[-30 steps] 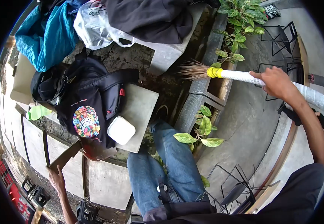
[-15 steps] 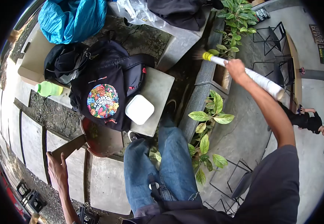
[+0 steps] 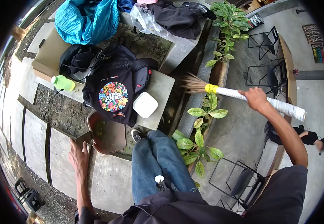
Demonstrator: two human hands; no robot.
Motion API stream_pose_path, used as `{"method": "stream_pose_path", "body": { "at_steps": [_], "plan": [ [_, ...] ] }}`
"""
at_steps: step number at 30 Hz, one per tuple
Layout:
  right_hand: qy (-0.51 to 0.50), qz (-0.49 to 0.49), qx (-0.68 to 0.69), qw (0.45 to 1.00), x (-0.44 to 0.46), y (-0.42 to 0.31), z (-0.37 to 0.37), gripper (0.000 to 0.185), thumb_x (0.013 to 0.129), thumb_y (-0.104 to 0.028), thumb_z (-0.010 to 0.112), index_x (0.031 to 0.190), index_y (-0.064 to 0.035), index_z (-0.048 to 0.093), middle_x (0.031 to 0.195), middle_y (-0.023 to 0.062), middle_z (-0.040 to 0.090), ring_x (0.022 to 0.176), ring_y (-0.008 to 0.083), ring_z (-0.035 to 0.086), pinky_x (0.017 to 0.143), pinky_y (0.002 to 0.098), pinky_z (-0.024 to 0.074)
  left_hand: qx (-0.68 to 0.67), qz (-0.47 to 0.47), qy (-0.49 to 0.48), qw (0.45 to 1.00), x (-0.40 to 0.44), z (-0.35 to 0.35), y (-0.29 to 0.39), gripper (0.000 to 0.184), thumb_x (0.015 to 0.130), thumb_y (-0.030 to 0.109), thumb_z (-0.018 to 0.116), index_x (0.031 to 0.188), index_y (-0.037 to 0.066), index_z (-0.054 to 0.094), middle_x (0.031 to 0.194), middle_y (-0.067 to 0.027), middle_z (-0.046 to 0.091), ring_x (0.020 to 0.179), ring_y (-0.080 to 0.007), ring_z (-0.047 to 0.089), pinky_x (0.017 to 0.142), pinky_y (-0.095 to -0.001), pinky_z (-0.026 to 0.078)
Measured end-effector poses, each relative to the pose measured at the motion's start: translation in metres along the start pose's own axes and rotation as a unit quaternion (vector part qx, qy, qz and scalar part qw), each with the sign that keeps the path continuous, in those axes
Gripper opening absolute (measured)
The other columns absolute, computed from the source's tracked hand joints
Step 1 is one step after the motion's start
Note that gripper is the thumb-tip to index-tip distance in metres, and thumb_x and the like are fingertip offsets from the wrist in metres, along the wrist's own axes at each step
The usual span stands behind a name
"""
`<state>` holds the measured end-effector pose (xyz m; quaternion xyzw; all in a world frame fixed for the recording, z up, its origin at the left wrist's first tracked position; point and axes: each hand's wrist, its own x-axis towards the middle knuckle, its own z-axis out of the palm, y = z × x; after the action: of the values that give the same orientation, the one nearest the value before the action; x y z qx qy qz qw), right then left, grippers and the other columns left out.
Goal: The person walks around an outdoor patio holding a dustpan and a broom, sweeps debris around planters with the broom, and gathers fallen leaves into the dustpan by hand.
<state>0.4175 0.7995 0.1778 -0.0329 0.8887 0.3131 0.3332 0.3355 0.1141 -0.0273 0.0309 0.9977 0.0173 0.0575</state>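
Observation:
My right hand [image 3: 256, 98] is closed around the white-wrapped handle of a stick broom [image 3: 240, 93]. The broom's yellow-bound bristles point left, over the edge of the wooden planter [image 3: 193, 115]. At the lower left my left hand [image 3: 79, 156] grips the handle of a reddish dustpan [image 3: 108, 135], whose pan holds some greenish debris. A black backpack [image 3: 113, 78] with a colourful round print lies just above the dustpan, beside a white square container [image 3: 145, 105] on a grey slab.
Leafy plants [image 3: 199, 143] grow from the planter. Black-framed chairs [image 3: 240, 183] stand to the right, where another person [image 3: 307, 137] is in view. A green bottle [image 3: 63, 83], a cardboard box [image 3: 52, 52] and a blue cloth bag [image 3: 87, 22] are at the upper left. Concrete slabs [image 3: 37, 140] cover the ground.
The broom has swung down, its bristles now nearer the middle of the planter. My left hand and the dustpan have shifted right in view. The other person's pose has changed.

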Motion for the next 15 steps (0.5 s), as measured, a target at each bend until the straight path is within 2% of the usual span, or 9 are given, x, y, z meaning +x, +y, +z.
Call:
{"method": "stream_pose_path", "body": {
  "at_steps": [4,6,7,8,9,10,12,13,15],
  "plan": [
    [0.013,0.074,0.040,0.996,0.017,0.015,0.025,0.056,0.079,-0.006,0.061,0.132,-0.0253,0.056,0.082,0.0111,0.067,0.077,0.0330,0.067,0.071,0.0429,0.0540,0.009,-0.048,-0.092,0.995,0.003,-0.017,0.015,0.068,0.095,0.038,0.053,0.139,-0.010,0.031,0.111,-0.0323,0.060,0.094,-0.0436,0.062,0.079,-0.0484,0.049],
    [0.029,0.107,-0.015,0.994,0.041,0.000,0.041,0.056,0.079,-0.006,0.063,0.131,-0.0248,0.056,0.080,0.0073,0.067,0.076,0.0253,0.068,0.067,0.0374,0.0536,0.005,-0.036,-0.071,0.997,0.003,-0.013,0.010,0.068,0.095,0.038,0.053,0.138,-0.010,0.031,0.113,-0.0327,0.059,0.097,-0.0440,0.061,0.081,-0.0484,0.048],
    [0.044,0.123,-0.031,0.991,0.063,-0.009,0.069,0.056,0.080,-0.008,0.063,0.134,-0.0219,0.054,0.080,0.0053,0.066,0.077,0.0205,0.067,0.065,0.0337,0.0529,0.012,-0.029,-0.051,0.998,0.003,-0.005,0.000,0.069,0.094,0.038,0.055,0.139,-0.008,0.031,0.109,-0.0292,0.062,0.092,-0.0422,0.063,0.078,-0.0482,0.049],
    [0.045,0.128,-0.036,0.990,0.083,-0.026,0.087,0.052,0.085,-0.013,0.061,0.135,-0.0179,0.052,0.086,0.0042,0.066,0.079,0.0176,0.066,0.066,0.0311,0.0534,0.020,-0.016,-0.050,0.998,0.000,0.001,-0.010,0.069,0.094,0.038,0.055,0.139,-0.008,0.031,0.109,-0.0292,0.062,0.092,-0.0422,0.063,0.078,-0.0482,0.049],
    [-0.011,0.134,-0.075,0.988,0.097,-0.047,0.080,0.047,0.088,-0.015,0.058,0.135,-0.0162,0.052,0.092,0.0022,0.066,0.083,0.0153,0.065,0.065,0.0309,0.0550,0.019,-0.022,-0.051,0.998,-0.003,0.005,-0.020,0.071,0.093,0.037,0.056,0.140,-0.008,0.030,0.111,-0.0296,0.061,0.096,-0.0425,0.061,0.081,-0.0486,0.048],
    [-0.011,0.146,-0.136,0.980,0.107,-0.067,0.083,0.045,0.090,-0.015,0.056,0.135,-0.0163,0.052,0.097,0.0009,0.065,0.083,0.0155,0.065,0.062,0.0326,0.0566,0.018,-0.027,-0.051,0.998,-0.005,0.003,-0.025,0.072,0.093,0.037,0.057,0.141,-0.008,0.028,0.113,-0.0299,0.060,0.100,-0.0428,0.060,0.084,-0.0489,0.047],
    [-0.033,0.080,-0.154,0.984,0.126,-0.093,0.104,0.041,0.090,-0.015,0.057,0.131,-0.0129,0.055,0.094,0.0007,0.068,0.083,0.0170,0.067,0.058,0.0356,0.0575,0.016,-0.071,-0.103,0.992,-0.010,-0.019,-0.017,0.076,0.091,0.038,0.059,0.143,-0.007,0.026,0.118,-0.0310,0.058,0.107,-0.0439,0.057,0.090,-0.0489,0.045],
    [-0.042,0.046,-0.084,0.994,0.125,-0.103,0.110,0.039,0.089,-0.015,0.059,0.128,-0.0135,0.057,0.090,-0.0010,0.070,0.083,0.0168,0.068,0.058,0.0367,0.0577,0.028,-0.083,-0.105,0.991,-0.014,-0.021,-0.019,0.076,0.091,0.038,0.060,0.144,-0.005,0.026,0.120,-0.0310,0.057,0.108,-0.0446,0.057,0.091,-0.0491,0.045],
    [-0.077,-0.025,-0.088,0.993,0.091,-0.124,0.098,0.042,0.088,-0.017,0.060,0.130,-0.0125,0.056,0.091,-0.0009,0.070,0.084,0.0167,0.068,0.059,0.0358,0.0557,0.052,-0.105,-0.128,0.985,-0.017,-0.021,-0.028,0.077,0.091,0.039,0.059,0.144,-0.005,0.024,0.125,-0.0306,0.054,0.111,-0.0442,0.055,0.092,-0.0488,0.045]
  ]
}}
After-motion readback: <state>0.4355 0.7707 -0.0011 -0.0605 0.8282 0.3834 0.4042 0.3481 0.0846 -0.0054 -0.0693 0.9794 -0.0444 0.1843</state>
